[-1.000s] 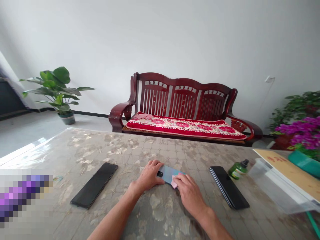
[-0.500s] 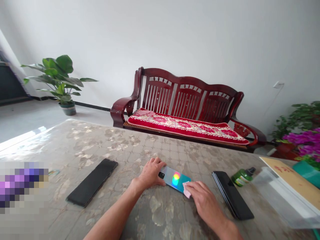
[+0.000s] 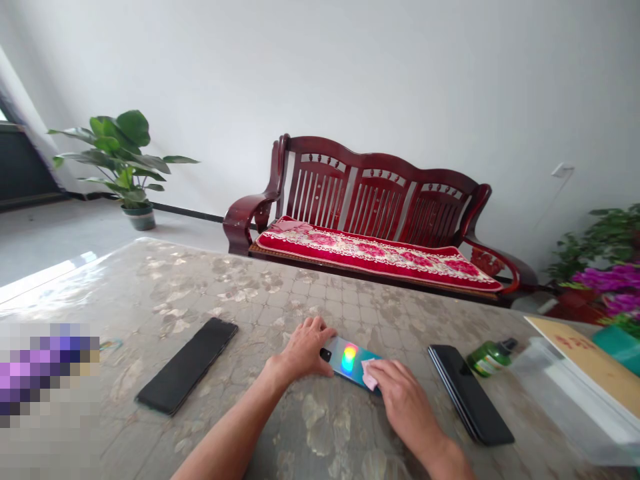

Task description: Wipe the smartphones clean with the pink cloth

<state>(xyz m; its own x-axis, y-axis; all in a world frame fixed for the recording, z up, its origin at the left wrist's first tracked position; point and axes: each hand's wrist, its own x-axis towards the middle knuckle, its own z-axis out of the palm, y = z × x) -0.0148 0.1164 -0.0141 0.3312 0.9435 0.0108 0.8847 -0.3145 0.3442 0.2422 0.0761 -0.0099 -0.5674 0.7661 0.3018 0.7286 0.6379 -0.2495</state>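
The surface has a glossy, smooth-looking cover, so the main risk is likely sliding: if the right hand pushed sideways harder than the left hand braces, the phone could skid or swivel. On that side, the stack of dark phones lies near the right hand, and a wide sweep of the wrist might knock it askew. The green bottle, just beyond the stack, seems less exposed, though a shove passed along could reach it. The black phone on the left lies well apart from the fingers and looks safer. The smallest concern is the pink cloth, perhaps tissue: it might bunch up or slip from the fingertips, leaving bare skin to smudge the shiny back.

The phone lies back up on the surface, between the person's two hands. The left hand is curled around its camera end, fingers at the far edge and thumb at the near edge, apparently pinning it by both sides. The right hand pinches the pink cloth, pressed onto or just over the phone's other end, partly hiding it; the exact contact cannot be made out. The camera block sits just beside the left thumb.
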